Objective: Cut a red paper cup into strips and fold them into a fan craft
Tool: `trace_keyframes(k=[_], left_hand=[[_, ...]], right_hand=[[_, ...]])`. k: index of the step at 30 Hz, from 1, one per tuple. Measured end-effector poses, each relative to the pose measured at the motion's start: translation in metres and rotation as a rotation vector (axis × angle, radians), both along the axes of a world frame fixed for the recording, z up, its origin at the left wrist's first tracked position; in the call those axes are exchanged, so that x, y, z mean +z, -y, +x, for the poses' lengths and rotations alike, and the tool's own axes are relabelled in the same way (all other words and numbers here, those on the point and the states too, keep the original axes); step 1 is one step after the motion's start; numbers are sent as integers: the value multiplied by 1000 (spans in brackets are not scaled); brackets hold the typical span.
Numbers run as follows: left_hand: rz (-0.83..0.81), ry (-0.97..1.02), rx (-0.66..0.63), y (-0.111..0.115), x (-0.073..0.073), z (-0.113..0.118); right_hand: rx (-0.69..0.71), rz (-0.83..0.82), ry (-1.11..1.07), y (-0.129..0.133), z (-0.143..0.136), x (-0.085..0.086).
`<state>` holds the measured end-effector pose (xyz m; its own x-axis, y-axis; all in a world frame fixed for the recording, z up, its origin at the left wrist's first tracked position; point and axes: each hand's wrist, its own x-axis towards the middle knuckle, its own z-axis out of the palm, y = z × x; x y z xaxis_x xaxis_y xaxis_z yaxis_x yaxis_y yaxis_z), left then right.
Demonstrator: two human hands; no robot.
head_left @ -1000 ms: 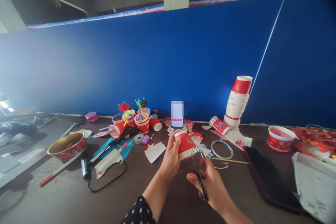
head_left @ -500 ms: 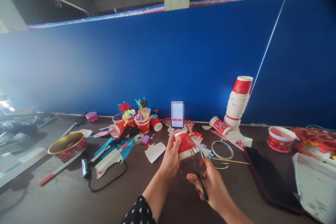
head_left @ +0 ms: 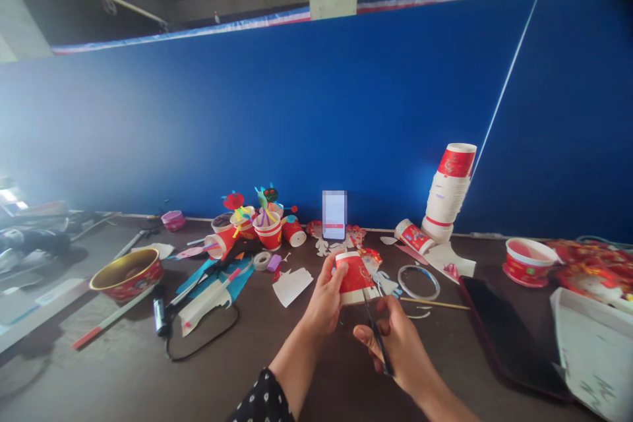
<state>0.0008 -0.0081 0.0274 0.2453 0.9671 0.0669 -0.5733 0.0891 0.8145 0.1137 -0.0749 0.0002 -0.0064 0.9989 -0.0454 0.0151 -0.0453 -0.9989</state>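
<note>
My left hand [head_left: 325, 297] grips a red paper cup [head_left: 353, 273] with a white rim, holding it by its left side above the table. My right hand [head_left: 393, 341] is closed around a pair of dark scissors [head_left: 376, 333]. The scissor blades point up and away, and their tips meet the lower edge of the cup. Whether the blades are cutting into the paper is too small to tell. Behind the cup lie white paper cutouts [head_left: 386, 282] and a roll of clear tape [head_left: 419, 282].
A lit phone [head_left: 335, 215] stands upright at the back. Stacked cups [head_left: 449, 191] rise at right, near a dark tablet-like slab [head_left: 512, 336]. A gold-lined bowl [head_left: 127, 273], a corded glue gun [head_left: 159, 313] and decorated cups [head_left: 268, 232] sit left. A wooden stick [head_left: 435, 304] lies beside my right hand.
The cup has shifted slightly right and turned a little, now more upright. The scissors have moved slightly with it, their tips still at its lower edge.
</note>
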Motion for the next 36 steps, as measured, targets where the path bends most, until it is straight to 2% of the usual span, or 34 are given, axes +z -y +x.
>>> trace_keyframes(k=[5, 14, 27, 36], left_hand=[[-22, -17, 4, 3, 1, 3], [-24, 1, 10, 1, 0, 2], [-5, -53, -28, 1, -8, 5], [-6, -46, -14, 3, -9, 7]], right_hand=[[-29, -10, 40, -2, 0, 1], [-3, -9, -23, 3, -2, 7], [-56, -24, 14, -3, 1, 5], [-33, -8, -33, -2, 2, 4]])
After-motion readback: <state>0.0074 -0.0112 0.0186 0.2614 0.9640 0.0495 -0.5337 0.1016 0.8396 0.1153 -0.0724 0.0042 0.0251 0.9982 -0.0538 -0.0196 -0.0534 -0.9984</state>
